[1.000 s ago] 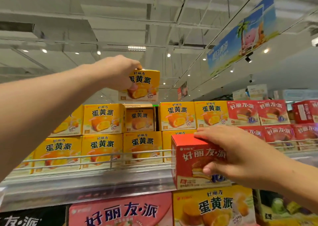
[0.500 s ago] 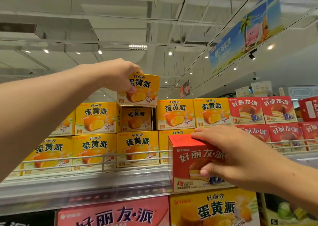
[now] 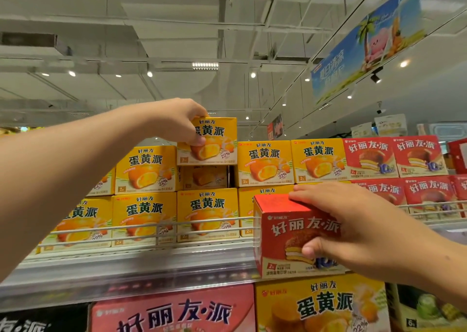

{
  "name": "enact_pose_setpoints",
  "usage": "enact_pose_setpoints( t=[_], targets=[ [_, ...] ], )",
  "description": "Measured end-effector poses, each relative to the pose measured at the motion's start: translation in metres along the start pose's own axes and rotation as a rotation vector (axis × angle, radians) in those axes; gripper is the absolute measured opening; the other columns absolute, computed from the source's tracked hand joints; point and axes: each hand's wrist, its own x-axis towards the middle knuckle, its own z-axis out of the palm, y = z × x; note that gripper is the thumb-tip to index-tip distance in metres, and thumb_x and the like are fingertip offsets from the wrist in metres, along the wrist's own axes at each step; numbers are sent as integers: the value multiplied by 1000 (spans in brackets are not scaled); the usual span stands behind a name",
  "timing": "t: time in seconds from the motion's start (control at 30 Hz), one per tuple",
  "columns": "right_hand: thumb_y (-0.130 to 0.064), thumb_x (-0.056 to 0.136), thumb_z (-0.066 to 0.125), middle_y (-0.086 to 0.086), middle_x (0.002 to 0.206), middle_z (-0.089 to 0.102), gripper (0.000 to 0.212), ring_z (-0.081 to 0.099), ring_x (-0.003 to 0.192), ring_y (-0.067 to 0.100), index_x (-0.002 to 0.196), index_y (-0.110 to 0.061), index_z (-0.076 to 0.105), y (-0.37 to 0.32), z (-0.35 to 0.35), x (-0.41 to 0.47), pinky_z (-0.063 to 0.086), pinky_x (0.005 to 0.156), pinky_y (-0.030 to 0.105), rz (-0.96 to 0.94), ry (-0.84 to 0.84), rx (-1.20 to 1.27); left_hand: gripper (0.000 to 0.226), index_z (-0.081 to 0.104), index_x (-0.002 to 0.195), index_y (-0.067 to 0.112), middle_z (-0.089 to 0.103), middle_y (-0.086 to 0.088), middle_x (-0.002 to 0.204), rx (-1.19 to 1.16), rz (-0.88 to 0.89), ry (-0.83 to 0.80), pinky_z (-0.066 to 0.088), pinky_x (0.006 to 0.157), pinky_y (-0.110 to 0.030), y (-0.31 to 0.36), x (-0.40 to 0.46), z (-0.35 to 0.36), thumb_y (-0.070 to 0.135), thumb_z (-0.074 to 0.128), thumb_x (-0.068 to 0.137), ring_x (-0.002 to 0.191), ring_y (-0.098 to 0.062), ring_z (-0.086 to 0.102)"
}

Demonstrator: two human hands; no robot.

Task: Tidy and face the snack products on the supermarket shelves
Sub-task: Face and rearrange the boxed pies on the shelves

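My left hand [image 3: 177, 120] grips a yellow pie box [image 3: 214, 144] by its top left corner, above a gap in the upper row of yellow boxes. Inside that gap a yellow box [image 3: 204, 177] sits set back. My right hand [image 3: 358, 228] holds a red pie box [image 3: 285, 233] in front of the shelf rail, fingers over its top and thumb on its front. More yellow boxes [image 3: 265, 162] fill both rows of the top shelf, with red boxes [image 3: 394, 157] to their right.
A white wire rail [image 3: 151, 230] runs along the front of the top shelf [image 3: 126, 273]. Below it stand larger pink [image 3: 174, 311] and yellow [image 3: 321, 306] boxes. A blue banner [image 3: 364, 46] hangs from the ceiling at the upper right.
My left hand has lowered the yellow box until its bottom meets the gap in the upper row. My right hand still holds the red box in about the same place.
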Motion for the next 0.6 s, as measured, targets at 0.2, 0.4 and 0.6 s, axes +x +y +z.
enact_pose_setpoints(
  t=[0.2,0.4,0.6],
  targets=[
    [-60,75,68,-26,136,48,73,40,124,-1,141,-39,42,-3,7,2,30,101,19,6,-25,4,43,55,123,32,68,9,101,23,11,-85,56,76,-36,-11,-6,32,37,72,84,86,-10,66],
    [-61,76,66,-22,133,53,73,45,121,1,140,-38,42,-5,6,5,40,102,26,5,-25,22,60,39,141,34,63,7,121,106,9,-110,52,85,-38,-13,-6,43,40,67,88,100,-17,62],
    [-57,75,69,-20,131,55,72,49,118,3,139,-36,44,-8,3,-1,45,100,32,23,-28,21,65,38,145,30,45,2,147,-5,198,157,41,105,-38,5,-30,37,34,67,88,132,-20,44]
  ],
)
